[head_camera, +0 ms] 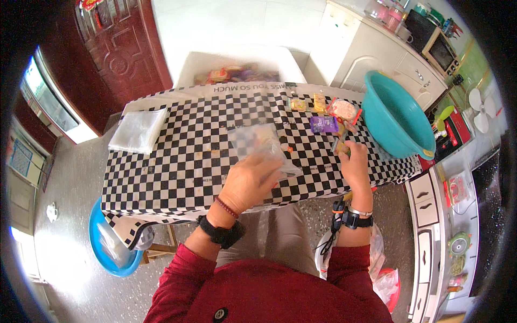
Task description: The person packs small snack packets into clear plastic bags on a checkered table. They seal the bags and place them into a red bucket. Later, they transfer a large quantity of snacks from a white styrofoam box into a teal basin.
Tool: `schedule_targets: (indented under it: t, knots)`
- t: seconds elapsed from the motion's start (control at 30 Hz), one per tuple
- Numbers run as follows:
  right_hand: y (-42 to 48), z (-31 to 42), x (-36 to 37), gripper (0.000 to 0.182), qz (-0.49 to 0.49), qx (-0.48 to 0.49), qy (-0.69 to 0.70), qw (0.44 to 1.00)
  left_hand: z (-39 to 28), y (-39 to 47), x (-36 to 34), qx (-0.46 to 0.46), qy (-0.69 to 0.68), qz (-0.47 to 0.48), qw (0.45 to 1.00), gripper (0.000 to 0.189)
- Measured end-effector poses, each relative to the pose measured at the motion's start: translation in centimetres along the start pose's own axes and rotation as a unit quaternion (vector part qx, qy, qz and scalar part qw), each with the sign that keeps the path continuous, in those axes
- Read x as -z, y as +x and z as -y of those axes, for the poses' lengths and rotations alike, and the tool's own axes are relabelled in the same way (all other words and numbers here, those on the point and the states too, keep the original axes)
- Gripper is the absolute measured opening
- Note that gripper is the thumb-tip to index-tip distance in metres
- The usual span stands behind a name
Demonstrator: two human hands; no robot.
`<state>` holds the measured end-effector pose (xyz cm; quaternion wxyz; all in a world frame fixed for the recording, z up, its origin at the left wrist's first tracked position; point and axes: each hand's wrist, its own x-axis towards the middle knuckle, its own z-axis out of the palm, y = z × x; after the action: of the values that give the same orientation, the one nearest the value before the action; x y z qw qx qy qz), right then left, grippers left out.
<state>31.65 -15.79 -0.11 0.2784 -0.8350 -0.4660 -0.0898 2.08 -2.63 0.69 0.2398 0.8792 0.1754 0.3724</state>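
Observation:
A clear plastic bag [258, 139] lies on the checkered tablecloth [190, 161], and my left hand [250, 177] grips its near edge; something pale shows inside the bag. To the right, my right hand [355, 161] has its fingertips on a small wrapped snack [340, 146]. Just beyond it are a purple snack packet [324, 124], a round pastry in a clear and red wrapper [344, 110], a long yellow wrapped snack [319, 103] and a small yellow packet [298, 104]. A stack of clear plastic bags [138, 131] rests at the table's left end.
A large teal basin [398, 115] stands at the table's right end. Behind the far edge is a white box [291, 66] holding many wrapped snacks. A blue basin [117, 258] sits below the left corner, beside a wooden stool [161, 247]. Plastic bags [377, 246] are at the lower right.

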Motion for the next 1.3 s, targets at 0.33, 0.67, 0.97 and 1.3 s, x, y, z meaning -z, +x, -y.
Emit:
schedule_targets:
  t: [0.33,0.67,0.97,1.3]
  knots:
    - [-3.3,6.2,0.8,0.034,0.014,-0.067,0.213,0.975,0.3,0.0,0.1,-0.004,0.002,0.012,1.000,0.016]
    - [-6.5,11.1,2.6,0.034,0.310,-0.113,0.469,0.819,0.3,-0.2,-0.4,0.044,-0.039,-0.003,0.998,0.019]
    - [-6.3,13.7,0.4,0.039,0.201,-0.191,0.529,0.802,0.4,-0.2,-0.4,0.015,-0.032,0.018,0.999,0.023]
    - [-5.8,13.3,-2.0,0.022,0.076,-0.057,0.207,0.974,0.3,-0.2,-0.3,0.014,-0.091,0.044,0.995,0.025]
